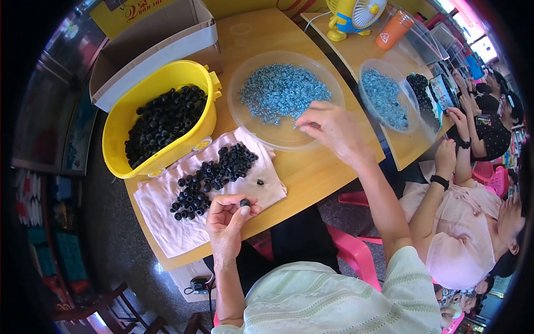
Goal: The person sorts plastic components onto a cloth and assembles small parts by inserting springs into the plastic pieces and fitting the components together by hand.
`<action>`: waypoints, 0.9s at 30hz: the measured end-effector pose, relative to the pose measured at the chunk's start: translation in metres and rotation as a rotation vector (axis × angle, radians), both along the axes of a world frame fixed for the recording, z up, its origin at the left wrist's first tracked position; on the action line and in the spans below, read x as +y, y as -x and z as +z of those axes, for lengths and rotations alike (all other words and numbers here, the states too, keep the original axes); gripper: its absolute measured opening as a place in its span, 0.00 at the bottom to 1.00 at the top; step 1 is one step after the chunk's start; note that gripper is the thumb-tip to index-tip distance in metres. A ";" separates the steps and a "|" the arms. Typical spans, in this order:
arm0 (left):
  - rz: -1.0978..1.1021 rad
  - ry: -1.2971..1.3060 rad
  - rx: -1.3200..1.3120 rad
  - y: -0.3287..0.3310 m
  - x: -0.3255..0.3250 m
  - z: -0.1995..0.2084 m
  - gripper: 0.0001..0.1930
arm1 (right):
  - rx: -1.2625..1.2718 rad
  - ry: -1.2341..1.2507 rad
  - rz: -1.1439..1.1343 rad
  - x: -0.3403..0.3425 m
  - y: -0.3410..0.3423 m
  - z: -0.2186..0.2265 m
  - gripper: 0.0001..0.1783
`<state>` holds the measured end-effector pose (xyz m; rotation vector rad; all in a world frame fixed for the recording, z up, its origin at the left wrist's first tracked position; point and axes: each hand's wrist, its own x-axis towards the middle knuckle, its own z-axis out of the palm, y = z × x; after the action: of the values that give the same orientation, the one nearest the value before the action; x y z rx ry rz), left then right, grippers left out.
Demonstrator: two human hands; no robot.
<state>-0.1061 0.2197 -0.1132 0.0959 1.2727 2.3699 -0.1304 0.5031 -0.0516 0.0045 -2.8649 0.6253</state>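
Between the thumb and fingertips of my left hand (227,220) is a small round black piece (245,203), held over the near edge of a pale pink cloth (153,209). Many similar black pieces (236,160) lie heaped on that cloth, and one loose black piece (260,182) sits apart from them. My right hand (332,131) is pinched closed at the near right part of a round clear tray (267,136). Small translucent blue pieces (283,86) fill the tray's far part. Whatever the right fingertips hold is too small to make out.
A yellow tub (117,147) of black pieces stands at the left, before an open cardboard box (156,53). On the adjoining table are another tray of blue pieces (386,97), a yellow fan (356,16) and an orange cup (395,30). Other people (461,239) sit at the right.
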 end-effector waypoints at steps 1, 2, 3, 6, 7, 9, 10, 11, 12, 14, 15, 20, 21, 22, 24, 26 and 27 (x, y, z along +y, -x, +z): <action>0.002 0.002 -0.005 0.000 0.000 0.000 0.08 | 0.018 -0.029 0.026 -0.001 0.002 -0.004 0.02; 0.003 0.003 -0.006 0.000 0.000 0.000 0.08 | 0.036 -0.058 0.051 -0.001 0.004 -0.008 0.01; 0.001 0.002 -0.004 0.000 0.000 0.001 0.08 | 0.035 -0.056 0.054 -0.001 0.005 -0.011 0.01; 0.005 -0.002 -0.004 -0.002 0.000 0.002 0.08 | 0.040 -0.079 0.062 0.001 0.006 -0.016 0.02; 0.013 -0.003 -0.003 -0.003 -0.001 0.001 0.08 | 0.059 -0.093 0.062 -0.001 0.007 -0.015 0.02; 0.037 -0.025 0.002 -0.004 -0.002 -0.001 0.09 | 0.076 -0.105 0.067 -0.004 0.006 -0.011 0.03; 0.071 -0.044 0.009 -0.005 -0.004 -0.003 0.10 | 0.073 0.037 0.043 -0.009 0.005 -0.006 0.03; 0.090 -0.036 0.006 -0.005 -0.007 -0.003 0.10 | 0.067 0.178 0.020 -0.014 0.003 -0.001 0.04; 0.095 -0.112 -0.001 -0.005 -0.008 -0.004 0.10 | 0.061 0.182 0.034 -0.020 -0.002 0.006 0.04; 0.114 -0.187 -0.013 -0.006 -0.009 -0.003 0.11 | 0.022 0.410 -0.038 -0.036 -0.016 0.021 0.08; 0.075 -0.213 0.014 -0.008 -0.008 0.000 0.11 | 0.012 0.412 -0.023 -0.047 -0.024 0.026 0.08; -0.061 -0.340 -0.092 -0.022 -0.003 0.012 0.12 | -0.138 1.023 0.151 -0.095 -0.067 0.026 0.11; -0.068 -0.363 -0.106 -0.024 -0.003 0.009 0.12 | -0.150 1.023 0.154 -0.101 -0.073 0.023 0.11; -0.058 -0.364 -0.111 -0.026 -0.003 0.008 0.12 | -0.162 1.159 0.184 -0.106 -0.077 0.020 0.10; -0.082 -0.363 -0.145 -0.030 -0.004 0.009 0.11 | -0.179 1.295 0.217 -0.113 -0.081 0.017 0.09; -0.087 -0.370 -0.157 -0.032 -0.004 0.010 0.10 | -0.141 1.446 0.288 -0.116 -0.082 0.015 0.09; -0.093 -0.401 -0.129 -0.032 -0.002 0.010 0.10 | -0.143 1.448 0.293 -0.116 -0.083 0.012 0.09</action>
<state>-0.0739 0.2172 -0.1031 0.1197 0.7071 2.4724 -0.0478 0.3874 -0.0396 0.1523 -1.8472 2.5703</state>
